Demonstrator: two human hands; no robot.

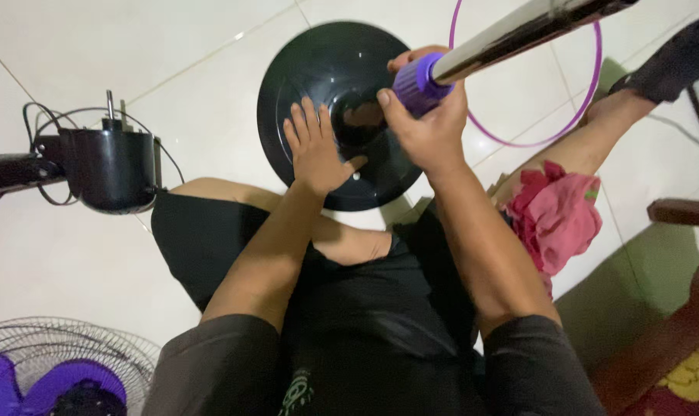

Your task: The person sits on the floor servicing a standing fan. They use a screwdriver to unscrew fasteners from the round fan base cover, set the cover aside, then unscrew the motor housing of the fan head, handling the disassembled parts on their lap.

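Bottom left on the floor (211, 85): wire fan guard (64, 347) lying flat with purple blades (49, 385) nested in it, set aside out of reach of the work. Above that, black motor housing (110, 169) standing on end, shaft up, cord looped loosely around it, parked well apart from the hands. Centre: round black base (303, 69) tipped on its edge against the seated person's crossed legs, underside turned toward the face so the central socket shows. Left hand (315, 150) released and flat, fingers spread, palm pressed on the base just left of the socket, apparently bracing the disc against wobble and turning. Right hand (426, 127) clenched around the purple collar (419, 81) at the end of the chrome pole (519, 35), collar held right at the socket mouth, touching or nearly so; exact seating hidden by the thumb. Pole slanting up and away to the upper right, out of frame, so gripped low at the collar, likely for better control of the tip. Behind the pole, thin purple ring (534, 142) flat on the tiles. Further right, pink cloth (557, 212) bunched by the knee, one foot stretched out, and a wooden chair (673, 308) at the edge.
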